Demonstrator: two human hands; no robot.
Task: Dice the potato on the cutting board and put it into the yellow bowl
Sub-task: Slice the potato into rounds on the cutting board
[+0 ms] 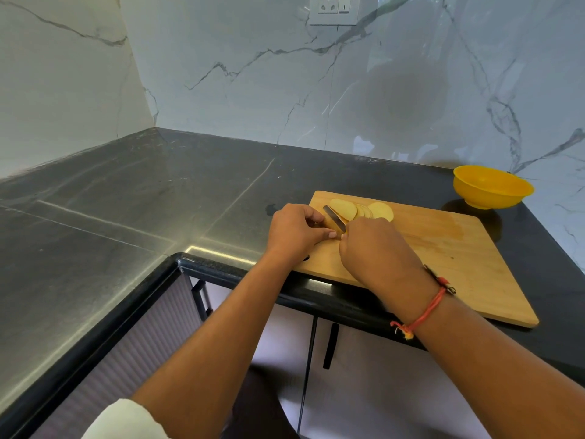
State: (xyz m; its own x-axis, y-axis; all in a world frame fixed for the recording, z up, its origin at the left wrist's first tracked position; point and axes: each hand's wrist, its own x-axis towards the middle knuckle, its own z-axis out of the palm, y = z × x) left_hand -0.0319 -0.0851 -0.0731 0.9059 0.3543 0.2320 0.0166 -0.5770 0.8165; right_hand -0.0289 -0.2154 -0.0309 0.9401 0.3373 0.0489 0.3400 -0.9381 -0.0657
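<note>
A wooden cutting board (449, 248) lies on the dark counter, its near corner past the counter's edge. Several round potato slices (357, 210) lean in a row at the board's far left corner. My left hand (294, 232) curls its fingers round the uncut end of the potato (330, 224), mostly hidden under them. My right hand (376, 248) grips a knife whose handle is hidden; the knife blade (335, 218) sits against the potato just right of my left fingers. The yellow bowl (492, 186) stands behind the board's far right corner; I cannot see its inside.
The dark stone counter (142, 201) runs in an L along marble walls. A wall socket (335, 9) sits high on the back wall. Cabinet doors with black handles (330, 345) are below the counter's edge.
</note>
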